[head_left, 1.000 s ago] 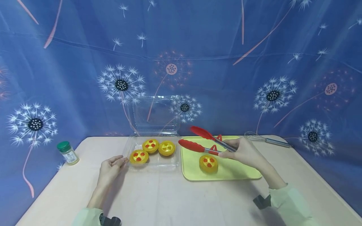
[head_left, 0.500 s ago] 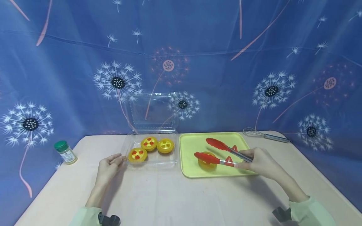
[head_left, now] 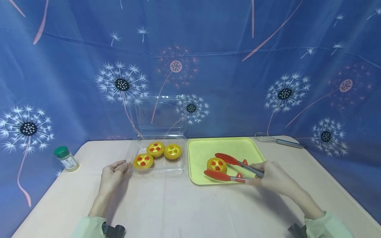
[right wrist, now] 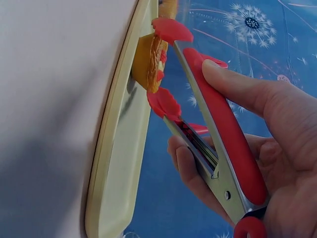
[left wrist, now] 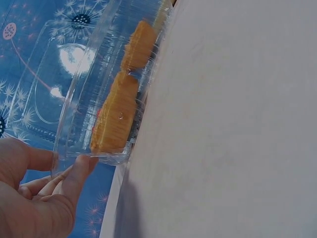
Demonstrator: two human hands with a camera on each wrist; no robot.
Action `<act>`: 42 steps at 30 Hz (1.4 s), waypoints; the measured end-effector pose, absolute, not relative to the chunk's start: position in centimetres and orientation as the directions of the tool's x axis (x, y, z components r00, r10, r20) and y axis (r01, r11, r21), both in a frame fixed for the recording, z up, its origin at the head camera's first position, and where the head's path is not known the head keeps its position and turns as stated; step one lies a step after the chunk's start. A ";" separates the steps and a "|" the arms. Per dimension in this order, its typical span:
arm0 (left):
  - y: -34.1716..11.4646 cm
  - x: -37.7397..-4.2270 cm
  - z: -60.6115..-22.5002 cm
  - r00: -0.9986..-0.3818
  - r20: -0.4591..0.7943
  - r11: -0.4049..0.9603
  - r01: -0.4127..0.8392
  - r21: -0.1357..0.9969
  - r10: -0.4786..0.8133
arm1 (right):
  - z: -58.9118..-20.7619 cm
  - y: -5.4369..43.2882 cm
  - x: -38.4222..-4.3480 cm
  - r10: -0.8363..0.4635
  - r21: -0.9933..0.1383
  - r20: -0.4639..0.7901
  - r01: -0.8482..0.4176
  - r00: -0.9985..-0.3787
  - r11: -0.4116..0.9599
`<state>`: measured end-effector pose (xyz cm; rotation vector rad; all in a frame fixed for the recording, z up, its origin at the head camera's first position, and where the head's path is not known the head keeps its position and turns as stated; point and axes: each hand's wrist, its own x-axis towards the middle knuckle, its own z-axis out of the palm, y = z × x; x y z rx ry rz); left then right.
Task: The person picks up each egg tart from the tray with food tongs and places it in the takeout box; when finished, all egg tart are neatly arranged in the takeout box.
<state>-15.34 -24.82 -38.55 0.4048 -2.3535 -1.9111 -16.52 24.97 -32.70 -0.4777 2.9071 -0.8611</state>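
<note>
My right hand (head_left: pixel 278 177) grips red-tipped metal tongs (right wrist: pixel 223 131), thumb along one red-covered arm and fingers around the other. The two red tips stand apart on either side of a yellow tart (head_left: pixel 217 165) with red bits on top. That tart sits on the pale yellow tray (head_left: pixel 205 145). My left hand (head_left: pixel 113 175) pinches the near left rim of a clear plastic clamshell box (left wrist: pixel 69 129), thumb and fingers on opposite sides. Inside the box lie a tart with red bits (head_left: pixel 143 161), a similar tart (head_left: pixel 155 149) and a plain yellow tart (head_left: pixel 173 151).
The box's clear lid (head_left: pixel 160 115) stands raised against the blue dandelion-print cloth (head_left: pixel 226 82). A green-capped seasoning jar (head_left: pixel 66 158) stands at the table's left edge. A wire whisk (head_left: pixel 279 141) lies behind the tray at the back right.
The tongs first moved right, away from the box side, then came down so that their spread tips flank the tart on the tray. The left hand stays at the box rim.
</note>
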 end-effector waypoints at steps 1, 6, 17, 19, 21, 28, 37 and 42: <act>-24.9 -15.3 -38.5 -0.962 -0.100 0.187 -0.151 0.971 -0.254 | -32.7 24.8 -16.5 -0.315 -0.539 0.017 -0.274 -0.949 0.796; -24.9 -15.2 -38.5 -0.961 -0.100 0.200 -0.155 0.967 -0.259 | -32.7 24.3 -16.3 -0.309 -0.522 0.006 -0.266 -0.951 0.810; -24.8 -15.3 -38.4 -0.958 -0.084 0.244 -0.153 0.958 -0.274 | -32.7 24.2 -15.9 -0.297 -0.465 0.035 -0.279 -0.954 0.840; -24.8 -15.3 -38.4 -0.958 -0.093 0.238 -0.160 0.958 -0.271 | -32.7 24.2 -15.9 -0.301 -0.470 0.031 -0.280 -0.953 0.837; -24.8 -15.3 -38.4 -0.958 -0.099 0.234 -0.164 0.958 -0.268 | -32.7 24.3 -15.9 -0.299 -0.476 0.025 -0.275 -0.954 0.836; -24.8 -15.3 -38.3 -0.961 -0.106 0.218 -0.164 0.962 -0.256 | -32.2 24.7 -16.4 -0.294 -0.513 0.036 -0.270 -0.955 0.815; -25.0 -15.3 -38.4 -0.957 -0.102 0.201 -0.160 0.966 -0.273 | -30.4 23.1 -16.9 -0.325 -0.533 0.087 -0.319 -0.942 0.784; -24.9 -15.3 -38.5 -0.958 -0.104 0.194 -0.159 0.968 -0.266 | -29.8 21.3 -17.5 -0.360 -0.555 0.107 -0.357 -0.927 0.751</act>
